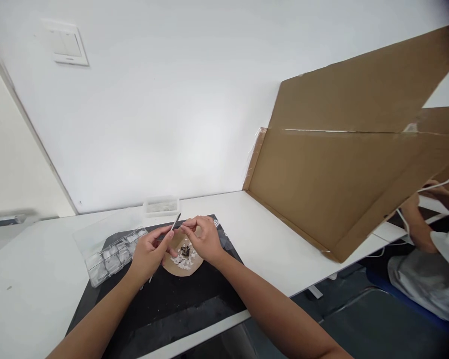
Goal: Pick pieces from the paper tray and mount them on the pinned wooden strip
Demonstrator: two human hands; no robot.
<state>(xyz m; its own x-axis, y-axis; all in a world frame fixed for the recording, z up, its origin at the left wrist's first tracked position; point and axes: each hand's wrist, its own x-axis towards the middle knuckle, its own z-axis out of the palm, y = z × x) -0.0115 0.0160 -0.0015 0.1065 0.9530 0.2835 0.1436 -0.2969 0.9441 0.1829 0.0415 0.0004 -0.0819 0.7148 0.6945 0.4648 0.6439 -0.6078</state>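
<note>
My left hand (152, 249) is closed around a slim metal tool (176, 221), which looks like tweezers and points up and away. Just to its right, my right hand (204, 239) pinches with thumb and forefinger close to the tool; whatever sits in that pinch is too small to name. Beneath both hands lies a round tan disc (181, 271), partly covered by them. White flakes (179, 261) are scattered on it around a small heap of dark brown bits (186, 251).
Left of my hands, a clear compartment box (110, 257) with its lid raised holds small white packets. A shallow white tray (161, 206) stands by the wall. All work is on a black mat (179, 309). Cardboard (333, 174) screens the right; beyond it sits another person (430, 269).
</note>
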